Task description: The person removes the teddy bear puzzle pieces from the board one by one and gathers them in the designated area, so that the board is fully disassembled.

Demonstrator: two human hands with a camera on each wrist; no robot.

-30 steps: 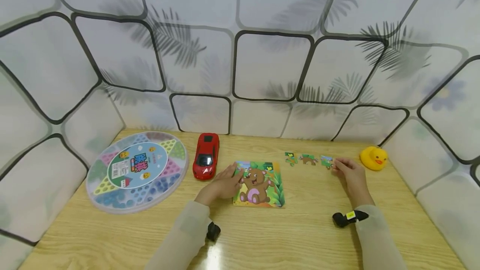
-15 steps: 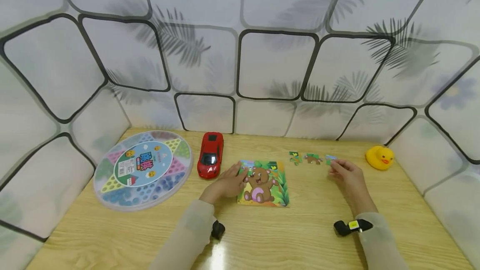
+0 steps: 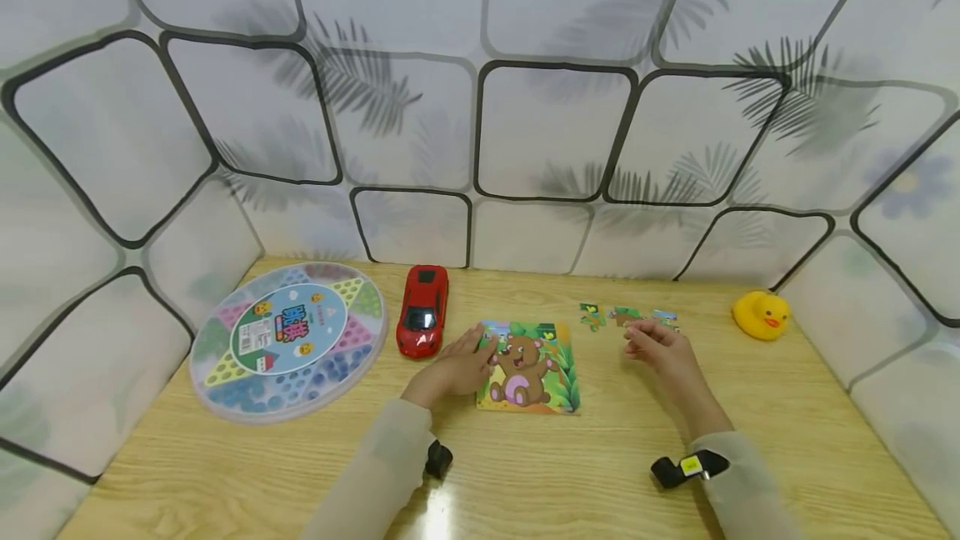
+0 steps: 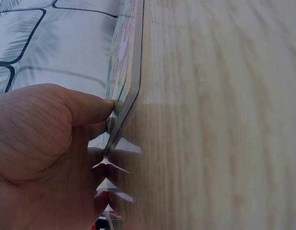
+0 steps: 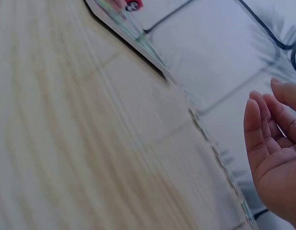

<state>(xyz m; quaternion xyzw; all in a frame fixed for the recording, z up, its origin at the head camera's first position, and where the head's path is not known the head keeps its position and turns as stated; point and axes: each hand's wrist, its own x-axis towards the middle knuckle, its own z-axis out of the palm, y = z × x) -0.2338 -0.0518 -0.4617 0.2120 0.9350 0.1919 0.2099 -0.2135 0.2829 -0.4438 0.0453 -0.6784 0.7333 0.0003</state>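
Apparently steadying the square, colourful brown-bear puzzle [image 3: 528, 373] flat on the pale wood-grain table [image 3: 555, 473] against sliding, resting the left hand [image 3: 453, 369] on its left edge with a relaxed, uncurled grip. Meanwhile holding the right hand [image 3: 666, 357] near three small multicoloured jigsaw pieces [image 3: 622, 315], likely lined up for reach, with a loosely parted, seemingly empty grip.

At lower centre, the puzzle [image 3: 528, 369] is faced with smooth printed paper. Glossy wood grain is shown on the table [image 3: 555, 477].
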